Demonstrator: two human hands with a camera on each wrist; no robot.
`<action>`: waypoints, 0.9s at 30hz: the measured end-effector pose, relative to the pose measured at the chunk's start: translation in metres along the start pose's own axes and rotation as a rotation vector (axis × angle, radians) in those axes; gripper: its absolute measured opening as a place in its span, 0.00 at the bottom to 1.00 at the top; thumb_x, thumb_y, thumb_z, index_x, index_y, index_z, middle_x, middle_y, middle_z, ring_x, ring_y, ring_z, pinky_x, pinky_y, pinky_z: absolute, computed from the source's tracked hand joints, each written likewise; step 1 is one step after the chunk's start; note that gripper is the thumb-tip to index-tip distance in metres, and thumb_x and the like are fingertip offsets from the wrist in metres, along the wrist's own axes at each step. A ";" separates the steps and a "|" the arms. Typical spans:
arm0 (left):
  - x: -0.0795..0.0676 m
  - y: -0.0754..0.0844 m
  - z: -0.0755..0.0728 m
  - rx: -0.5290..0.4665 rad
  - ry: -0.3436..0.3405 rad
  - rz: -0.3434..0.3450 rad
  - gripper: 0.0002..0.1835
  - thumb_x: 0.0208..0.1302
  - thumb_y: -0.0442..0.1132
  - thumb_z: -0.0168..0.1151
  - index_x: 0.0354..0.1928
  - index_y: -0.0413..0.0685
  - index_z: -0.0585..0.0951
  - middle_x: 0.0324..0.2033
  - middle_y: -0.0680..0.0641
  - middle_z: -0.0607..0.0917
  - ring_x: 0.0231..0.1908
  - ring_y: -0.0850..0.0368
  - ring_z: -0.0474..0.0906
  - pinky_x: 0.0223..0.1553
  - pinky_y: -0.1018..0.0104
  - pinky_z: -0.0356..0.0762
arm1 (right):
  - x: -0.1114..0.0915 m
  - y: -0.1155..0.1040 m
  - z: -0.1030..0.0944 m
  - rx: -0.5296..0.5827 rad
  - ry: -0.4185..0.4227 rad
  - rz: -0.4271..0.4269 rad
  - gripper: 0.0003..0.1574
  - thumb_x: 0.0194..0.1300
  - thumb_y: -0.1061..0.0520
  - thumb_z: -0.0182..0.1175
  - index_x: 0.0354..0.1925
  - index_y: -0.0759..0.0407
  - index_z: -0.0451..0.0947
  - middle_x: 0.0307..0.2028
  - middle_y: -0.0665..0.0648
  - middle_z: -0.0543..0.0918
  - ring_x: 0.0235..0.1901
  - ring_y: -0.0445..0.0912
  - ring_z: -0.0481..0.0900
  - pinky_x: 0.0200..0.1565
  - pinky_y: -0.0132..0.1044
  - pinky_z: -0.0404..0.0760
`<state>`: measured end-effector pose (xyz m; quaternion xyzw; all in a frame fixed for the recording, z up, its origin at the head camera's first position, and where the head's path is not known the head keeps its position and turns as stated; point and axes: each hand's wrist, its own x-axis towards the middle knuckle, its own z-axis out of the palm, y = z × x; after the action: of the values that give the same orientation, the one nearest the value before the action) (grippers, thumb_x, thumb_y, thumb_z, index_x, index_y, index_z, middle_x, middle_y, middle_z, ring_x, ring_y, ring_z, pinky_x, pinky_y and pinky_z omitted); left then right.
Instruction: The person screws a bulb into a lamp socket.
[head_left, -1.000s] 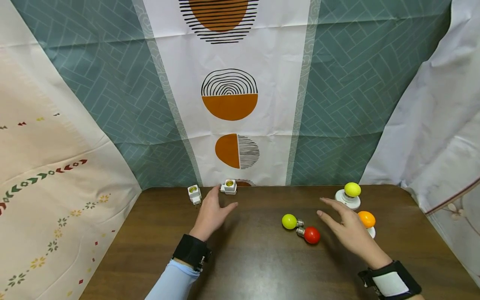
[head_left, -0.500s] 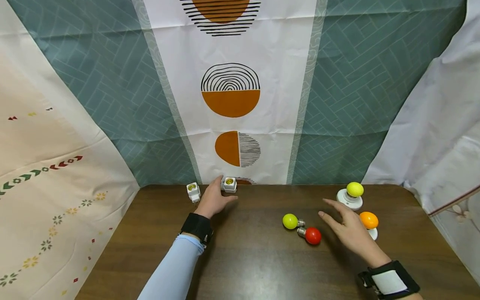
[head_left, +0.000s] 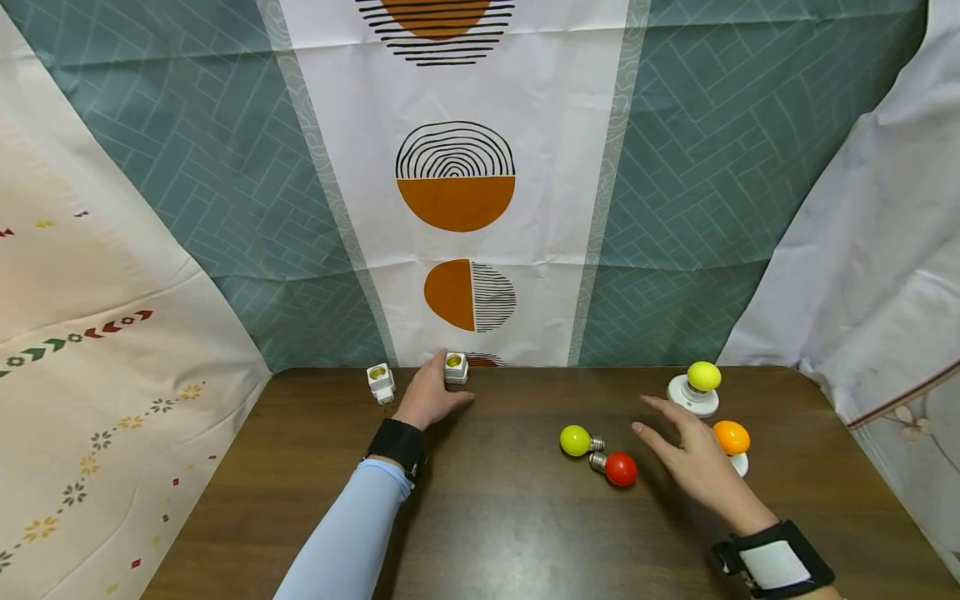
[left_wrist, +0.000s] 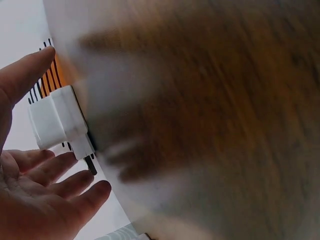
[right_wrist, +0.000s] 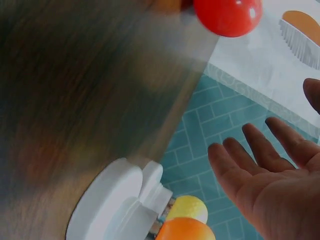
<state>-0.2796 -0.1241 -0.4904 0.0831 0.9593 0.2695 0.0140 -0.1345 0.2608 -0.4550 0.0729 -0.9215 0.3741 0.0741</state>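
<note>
My left hand [head_left: 429, 397] reaches to the table's back edge, beside a white plug-in lamp socket [head_left: 456, 368]. In the left wrist view, the thumb and fingers of my left hand [left_wrist: 45, 200] are spread on either side of that socket [left_wrist: 57, 117], whose plug prongs show; firm contact is not evident. A second white socket [head_left: 381, 383] lies left of the hand. My right hand [head_left: 697, 458] hovers with fingers extended, holding nothing. Left of it lie a yellow-green bulb [head_left: 575, 441] and a red bulb [head_left: 621, 469], their metal screw caps close together.
At the right, a yellow bulb [head_left: 703, 377] stands in a round white base [head_left: 693, 400]. Nearer, an orange bulb [head_left: 731, 437] sits on another white base [head_left: 740, 464], partly hidden by my right hand. A patterned curtain [head_left: 555, 167] hangs behind the brown table [head_left: 510, 533].
My left hand has moved forward, closer around the right-hand white socket. The right hand holds its place, and the bulbs stay put. The head view shifts slightly.
</note>
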 end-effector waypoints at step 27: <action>-0.014 0.019 0.008 0.127 0.217 -0.086 0.26 0.50 0.53 0.68 0.45 0.41 0.75 0.33 0.46 0.78 0.31 0.52 0.75 0.30 0.56 0.73 | -0.005 -0.006 -0.004 0.069 -0.012 0.060 0.31 0.64 0.37 0.54 0.54 0.58 0.73 0.50 0.56 0.77 0.47 0.48 0.75 0.48 0.46 0.74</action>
<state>-0.2628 -0.1063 -0.4878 0.0129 0.9730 0.2146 -0.0837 -0.1286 0.2601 -0.4490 0.0499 -0.9104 0.4071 0.0547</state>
